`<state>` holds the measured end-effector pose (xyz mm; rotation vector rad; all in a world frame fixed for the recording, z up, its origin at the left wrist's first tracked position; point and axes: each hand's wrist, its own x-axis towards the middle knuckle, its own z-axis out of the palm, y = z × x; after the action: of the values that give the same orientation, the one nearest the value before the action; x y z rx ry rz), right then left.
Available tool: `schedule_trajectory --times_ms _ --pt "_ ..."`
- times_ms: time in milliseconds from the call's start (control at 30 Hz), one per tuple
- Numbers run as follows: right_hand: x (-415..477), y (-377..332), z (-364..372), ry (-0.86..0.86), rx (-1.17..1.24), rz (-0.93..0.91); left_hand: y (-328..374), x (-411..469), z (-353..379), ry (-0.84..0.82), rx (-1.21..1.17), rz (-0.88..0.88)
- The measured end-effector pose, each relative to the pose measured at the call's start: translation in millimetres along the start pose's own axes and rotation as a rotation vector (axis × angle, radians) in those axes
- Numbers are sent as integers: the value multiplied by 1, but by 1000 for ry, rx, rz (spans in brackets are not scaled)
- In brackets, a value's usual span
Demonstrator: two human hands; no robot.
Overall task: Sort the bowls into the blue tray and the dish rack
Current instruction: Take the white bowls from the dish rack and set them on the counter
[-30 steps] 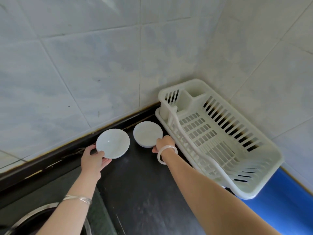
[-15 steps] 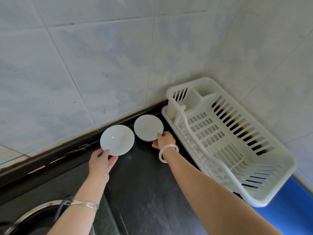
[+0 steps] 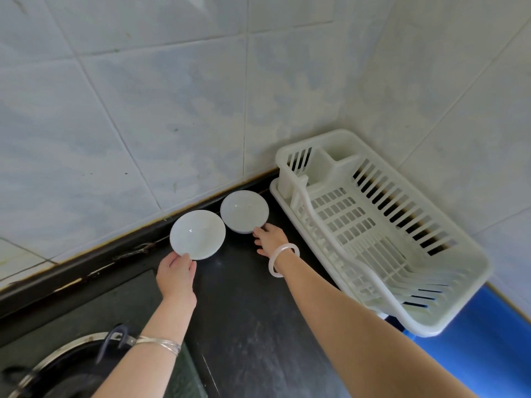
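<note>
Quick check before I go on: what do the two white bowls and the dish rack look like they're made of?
Left bowl and right bowl: glossy white, with small sharp highlights inside, so probably glazed ceramic, though melamine can't be ruled out. Dish rack: off-white moulded plastic, semi-matte, with slotted walls and a grid floor.

Blue tray (image 3: pixel 488 349) mostly under the dish rack (image 3: pixel 448 320) and cut by the right edge; pan (image 3: pixel 57 366) cropped bottom-left
</note>
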<state>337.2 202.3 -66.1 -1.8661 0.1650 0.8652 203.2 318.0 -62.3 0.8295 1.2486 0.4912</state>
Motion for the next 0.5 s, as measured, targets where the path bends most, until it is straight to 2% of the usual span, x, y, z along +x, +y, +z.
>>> schedule_trajectory --times_ms 167,267,367,433,500 --pt "-26 -5 -10 -60 -24 3 -4 -10 -1 -63 128 94" --pt "-49 -5 -24 -45 -34 -11 -6 -17 -5 -139 231 90" --pt "-82 3 -44 -72 -83 -85 -13 -37 -8 -144 363 96" --pt "-110 10 -61 -93 -89 -134 -23 -62 -8 -209 424 97" --pt "-141 22 -81 -78 -113 -185 -35 -92 -7 -329 597 165"
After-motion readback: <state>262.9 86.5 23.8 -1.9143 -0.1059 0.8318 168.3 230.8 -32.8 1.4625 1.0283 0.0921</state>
